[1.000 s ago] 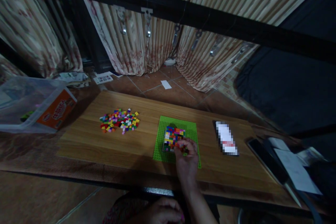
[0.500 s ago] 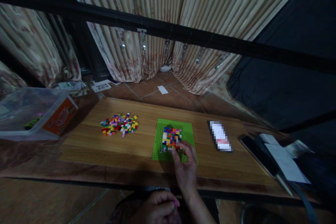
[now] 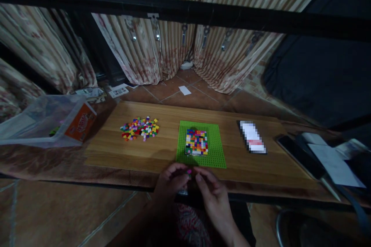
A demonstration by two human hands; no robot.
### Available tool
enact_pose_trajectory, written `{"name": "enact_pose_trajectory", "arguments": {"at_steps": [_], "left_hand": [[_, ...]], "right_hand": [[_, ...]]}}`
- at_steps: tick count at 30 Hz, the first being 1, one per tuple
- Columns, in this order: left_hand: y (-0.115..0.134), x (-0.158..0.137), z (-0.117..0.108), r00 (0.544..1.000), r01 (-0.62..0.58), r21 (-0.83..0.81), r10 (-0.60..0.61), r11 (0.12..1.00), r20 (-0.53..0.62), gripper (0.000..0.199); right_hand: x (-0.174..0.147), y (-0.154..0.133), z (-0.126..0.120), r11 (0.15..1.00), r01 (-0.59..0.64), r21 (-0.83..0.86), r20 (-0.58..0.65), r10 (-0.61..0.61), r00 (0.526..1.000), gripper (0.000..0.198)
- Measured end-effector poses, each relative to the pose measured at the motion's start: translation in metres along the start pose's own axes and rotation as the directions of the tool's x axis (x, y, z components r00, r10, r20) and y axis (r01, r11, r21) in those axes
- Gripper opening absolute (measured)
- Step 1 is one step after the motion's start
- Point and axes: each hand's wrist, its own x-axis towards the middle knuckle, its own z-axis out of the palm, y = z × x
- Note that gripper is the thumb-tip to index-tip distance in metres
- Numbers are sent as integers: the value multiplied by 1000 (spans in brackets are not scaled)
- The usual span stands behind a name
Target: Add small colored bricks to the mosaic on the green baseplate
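Note:
My left hand [image 3: 171, 180] is closed round small toy bricks at the table's front edge. A pink brick [image 3: 189, 171] shows at its fingertips, with a bit of green just under it. Close beside it, my right hand [image 3: 213, 190] has thumb and forefinger drawn together; whether a brick sits between them is too dark to make out. Beyond both hands lies a green studded baseplate [image 3: 216, 144]. On it stands a square block of many-coloured bricks [image 3: 197, 142]. To the left, loose bricks [image 3: 140, 128] are spread in a pile on the wooden board [image 3: 116, 158].
A phone with a blurred screen [image 3: 252, 137] lies right of the baseplate. Farther right are a dark phone [image 3: 298, 156] and white papers [image 3: 333, 166]. A clear plastic bin [image 3: 43, 119] with an orange label stands at the left. Curtains [image 3: 162, 54] hang behind.
My right hand has left the brick block and come back beside my left hand. My left hand has risen to the table edge with its bricks. The view has shifted slightly.

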Motion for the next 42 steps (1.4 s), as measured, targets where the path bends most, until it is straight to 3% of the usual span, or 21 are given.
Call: {"name": "enact_pose_trajectory", "arguments": {"at_steps": [5,8,18,21,24,30,34,42], "left_hand": [[6,-4,1,987,-159,227,154,961,39,22],[7,-4,1,975,-219,317,215,923,50,17],[7,2,1,990,-122,227,101,966,102,19],[10,6,0,993,-113,219,104,969,49,21],[14,12,-5,991,-117,240,129,964,-35,21],[14,24,-21,978,-126,232,160,965,-131,22],[12,27,-26,983,-111,214,139,970,-120,22],[7,31,-32,980,-143,243,171,960,-100,18]], "right_hand": [[3,-7,6,982,-88,168,-3,90,996,22],[5,-8,7,977,-118,178,-1,120,993,19],[12,2,1,966,-153,210,-13,159,987,22],[27,1,-6,990,-68,123,-93,80,992,19],[51,0,-13,995,89,-53,-158,-97,983,15],[92,4,-11,877,306,-369,-113,-369,922,11],[101,8,-3,814,311,-491,-96,-405,909,11],[105,10,7,765,236,-599,-182,-418,890,7]]}}
